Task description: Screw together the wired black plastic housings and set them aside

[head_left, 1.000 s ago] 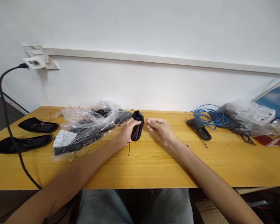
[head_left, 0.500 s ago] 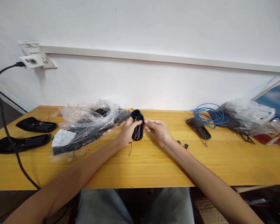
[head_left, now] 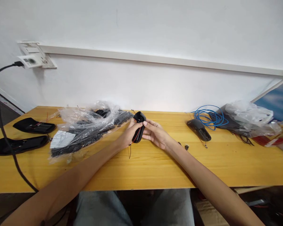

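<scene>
Above the middle of the table, a glossy black plastic housing [head_left: 138,135] is tilted in my hands, its hollow side towards me. A red wire lies across it and a thin black lead [head_left: 130,152] dangles below. My left hand [head_left: 128,135] grips the left side, with the thumb laid over the hollow. My right hand [head_left: 155,133] holds the right edge, thumb near the rim and fingers curled beneath. Any small part between the right fingertips is hidden.
Clear plastic bags [head_left: 91,131] of black parts and two black curved shells [head_left: 21,144] lie left, by a black cable [head_left: 8,138]. Rightward are small dark bits [head_left: 186,147], another black housing [head_left: 199,129], a blue wire coil [head_left: 209,117] and a white plastic bag [head_left: 248,111].
The housing has turned and tilted slightly in my left hand. My right hand has shifted from pinching beside its edge to clasping that edge, with the fingers more spread underneath.
</scene>
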`<state>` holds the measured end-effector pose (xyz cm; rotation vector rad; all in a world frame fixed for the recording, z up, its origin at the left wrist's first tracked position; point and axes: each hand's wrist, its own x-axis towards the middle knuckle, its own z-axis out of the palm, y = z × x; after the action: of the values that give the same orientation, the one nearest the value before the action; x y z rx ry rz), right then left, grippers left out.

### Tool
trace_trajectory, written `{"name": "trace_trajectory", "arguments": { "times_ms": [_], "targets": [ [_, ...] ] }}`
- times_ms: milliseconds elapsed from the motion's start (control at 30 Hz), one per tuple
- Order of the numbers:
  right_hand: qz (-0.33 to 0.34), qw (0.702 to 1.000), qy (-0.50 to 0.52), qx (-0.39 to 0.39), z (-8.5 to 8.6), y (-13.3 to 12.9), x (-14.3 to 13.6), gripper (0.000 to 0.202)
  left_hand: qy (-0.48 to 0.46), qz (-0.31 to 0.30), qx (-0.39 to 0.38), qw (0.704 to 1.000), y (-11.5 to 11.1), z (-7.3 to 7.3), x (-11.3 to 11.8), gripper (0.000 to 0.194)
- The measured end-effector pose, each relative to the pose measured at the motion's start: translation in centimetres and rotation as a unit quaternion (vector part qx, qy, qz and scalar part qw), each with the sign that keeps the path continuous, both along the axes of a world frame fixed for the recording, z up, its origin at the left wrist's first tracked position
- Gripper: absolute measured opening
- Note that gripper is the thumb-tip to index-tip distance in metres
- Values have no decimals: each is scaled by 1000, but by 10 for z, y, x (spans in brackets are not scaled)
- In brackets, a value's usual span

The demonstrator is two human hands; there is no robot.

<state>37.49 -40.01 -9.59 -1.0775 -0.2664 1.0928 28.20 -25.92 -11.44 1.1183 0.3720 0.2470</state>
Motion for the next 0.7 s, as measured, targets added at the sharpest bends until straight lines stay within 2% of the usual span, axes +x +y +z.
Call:
{"name": "trace_trajectory", "arguments": {
  "times_ms": [100,200,267,367,500,600,633,700],
  "targets": [
    [19,1000,-4,21,0,-1,3,71,-19,-15,9,1000,5,0,4,63],
    [-13,999,-16,38,2,-1,4,68,-12,2,37,999,8,4,3,71],
    [-53,997,-22,54,4,0,3,67,-17,28,117,993,7,9,-1,66],
    [-93,993,-19,71,7,-1,0,73,-28,56,266,962,4,15,-9,50],
    [-80,994,-47,60,7,-4,1,78,-46,53,344,936,8,20,-12,45],
    [-50,978,-200,40,6,-14,12,74,-78,30,373,924,23,26,-14,54],
    [-41,958,-280,34,6,-19,17,76,-89,14,377,922,28,28,-15,57],
    [-15,893,-450,18,9,-30,26,88,-109,-29,385,916,36,34,-18,61]
  ]
}}
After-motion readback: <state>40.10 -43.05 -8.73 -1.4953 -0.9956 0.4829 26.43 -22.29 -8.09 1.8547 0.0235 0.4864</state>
